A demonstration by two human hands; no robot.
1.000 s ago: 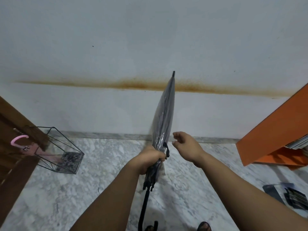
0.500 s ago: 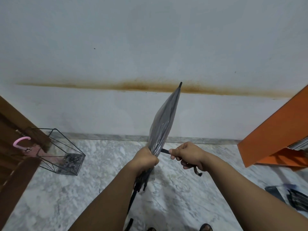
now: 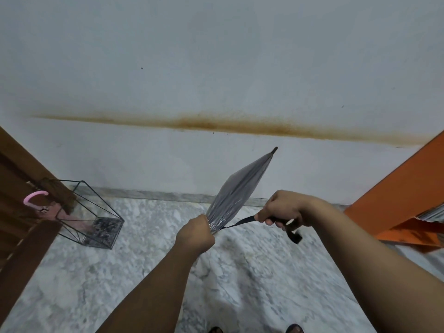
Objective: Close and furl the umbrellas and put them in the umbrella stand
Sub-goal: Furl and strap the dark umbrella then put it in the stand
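The left hand (image 3: 195,233) squeezes the closed grey umbrella (image 3: 236,195), which points up toward the wall. The right hand (image 3: 283,210) has its fingers shut on the black strap (image 3: 240,222), pulled out tight. I think wrapping comes next, then the wire stand (image 3: 91,212) by the wall, far left.

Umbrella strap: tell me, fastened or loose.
Loose. The strap is pulled taut off the umbrella by the right hand, not wrapped.

Both hands fisted, left hand (image 3: 195,233) lower than right hand (image 3: 284,210).
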